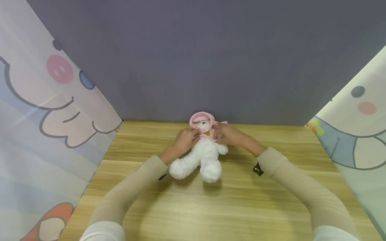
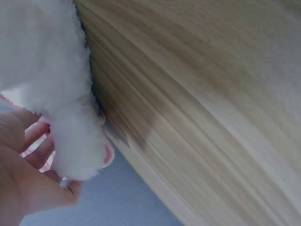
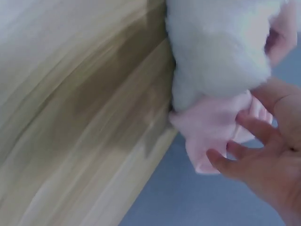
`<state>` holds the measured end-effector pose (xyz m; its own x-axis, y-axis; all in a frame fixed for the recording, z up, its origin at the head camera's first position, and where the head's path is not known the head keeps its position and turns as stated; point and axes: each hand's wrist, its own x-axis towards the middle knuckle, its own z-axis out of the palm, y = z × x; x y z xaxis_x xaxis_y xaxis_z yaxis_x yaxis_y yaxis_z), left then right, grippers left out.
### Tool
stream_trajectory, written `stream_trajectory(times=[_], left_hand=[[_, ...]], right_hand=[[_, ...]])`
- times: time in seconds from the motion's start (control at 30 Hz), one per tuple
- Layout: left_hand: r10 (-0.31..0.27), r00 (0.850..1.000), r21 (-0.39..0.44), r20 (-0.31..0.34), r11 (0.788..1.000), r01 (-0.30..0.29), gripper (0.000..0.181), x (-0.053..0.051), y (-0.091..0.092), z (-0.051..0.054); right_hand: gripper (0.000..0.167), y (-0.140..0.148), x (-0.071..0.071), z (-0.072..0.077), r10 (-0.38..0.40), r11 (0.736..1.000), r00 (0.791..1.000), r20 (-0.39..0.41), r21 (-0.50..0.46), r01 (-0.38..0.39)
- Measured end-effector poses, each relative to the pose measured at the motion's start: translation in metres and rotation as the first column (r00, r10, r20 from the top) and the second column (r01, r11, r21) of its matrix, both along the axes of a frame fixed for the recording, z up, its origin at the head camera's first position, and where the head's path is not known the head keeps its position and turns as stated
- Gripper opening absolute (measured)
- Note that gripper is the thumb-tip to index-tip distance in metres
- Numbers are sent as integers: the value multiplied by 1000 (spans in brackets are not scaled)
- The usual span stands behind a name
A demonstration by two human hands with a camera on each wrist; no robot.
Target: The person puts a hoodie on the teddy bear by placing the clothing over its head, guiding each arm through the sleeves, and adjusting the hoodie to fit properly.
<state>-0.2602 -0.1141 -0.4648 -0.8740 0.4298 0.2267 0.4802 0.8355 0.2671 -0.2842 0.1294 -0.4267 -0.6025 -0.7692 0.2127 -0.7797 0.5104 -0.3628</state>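
Observation:
A white plush toy (image 1: 208, 157) lies on its back on the table, legs toward me. It wears a pink hooded garment (image 1: 202, 115) round its head and upper chest, with a small yellow emblem in front. At the garment's left edge, below the hood, my left hand (image 1: 184, 140) pinches the pink cloth. My right hand (image 1: 229, 134) pinches the garment's right edge; its other fingers (image 3: 223, 165) are loosely bent beside the cloth. A pink sleeve (image 3: 207, 160) hangs beyond the plush body in the right wrist view. Both hands partly cover the garment.
The wood-grain table (image 1: 205, 211) ends at a grey panel (image 1: 211, 60) just behind the toy's head. Cartoon-printed curtains (image 1: 27, 144) flank both sides. A dark strap piece (image 1: 258, 169) hangs under my right sleeve cuff.

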Motion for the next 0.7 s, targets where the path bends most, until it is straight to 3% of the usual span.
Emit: stream_trajectory(times=[0.1,0.23,0.33,0.43,0.5,0.53,0.6,0.7], left_hand=[[-26,998,45,60,999,24,24,-3,-3,-1],[-82,987,143,137,988,62,20,-7,-19,-8],[-133,970,243,203,967,81,24,-10,-32,-17],[-187,946,310,263,945,100,34,-12,-32,-23],[-213,924,353,318,931,93,40,-12,-29,-21],[-217,919,368,328,926,87,40,-13,-27,-20],[-246,890,444,383,894,56,43,-15,-27,-16],[-338,820,554,462,832,31,40,-24,-33,-11]], right_hand=[[6,6,3,3,-2,999,1000,31,39,1],[16,7,14,-1,-131,982,989,-64,130,139],[34,7,24,-5,-244,953,968,-56,171,250],[47,8,28,-11,-300,936,954,3,194,294],[51,9,30,-14,-310,936,950,38,189,297],[50,9,30,-16,-304,942,951,51,166,292],[47,8,29,-18,-309,947,948,77,122,298],[42,6,30,-17,-315,949,935,165,49,312]])
